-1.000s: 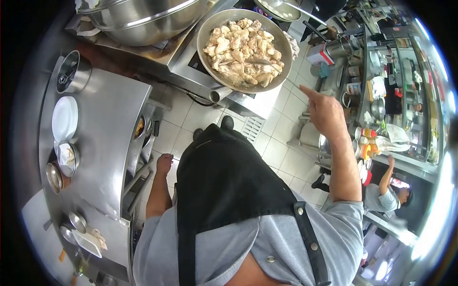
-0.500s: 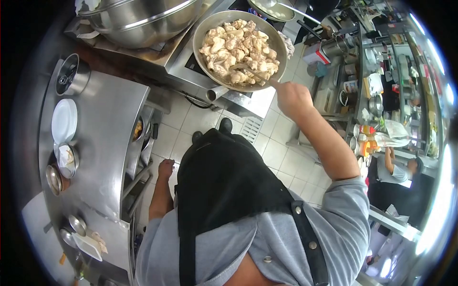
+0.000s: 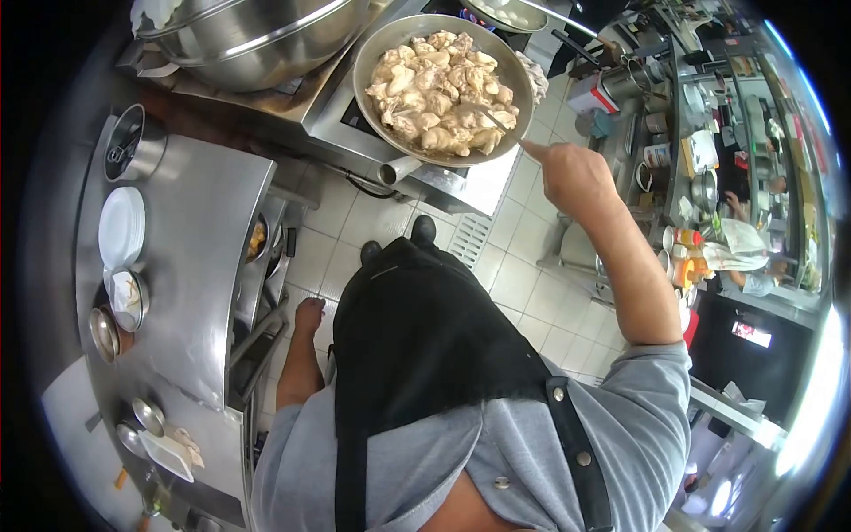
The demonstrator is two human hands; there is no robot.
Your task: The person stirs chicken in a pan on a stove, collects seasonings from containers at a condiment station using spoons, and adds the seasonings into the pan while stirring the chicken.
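A wide round pan [image 3: 365,93] full of pale, lightly browned chicken pieces [image 3: 434,84] rests on the stove, its tubular handle [image 3: 401,168] pointing toward me. My right hand [image 3: 576,177] is at the pan's right rim, closed around a thin metal utensil [image 3: 493,120] with the index finger along it. The utensil's far end lies among the pieces, partly hidden. My left hand [image 3: 309,315] hangs low on the left beside the counter, fingers curled; whether anything is inside it cannot be made out.
A large steel pot [image 3: 257,44] stands left of the pan, and a smaller pan [image 3: 510,13] lies behind. The left steel counter [image 3: 195,266] holds white plates [image 3: 121,226], bowls and a steel pot [image 3: 133,142]. Crowded shelves and part of another person [image 3: 758,282] are on the right.
My right hand first came in toward the pan, then drew back slightly right with the utensil. The chicken has shifted. The other person on the right is now mostly hidden.
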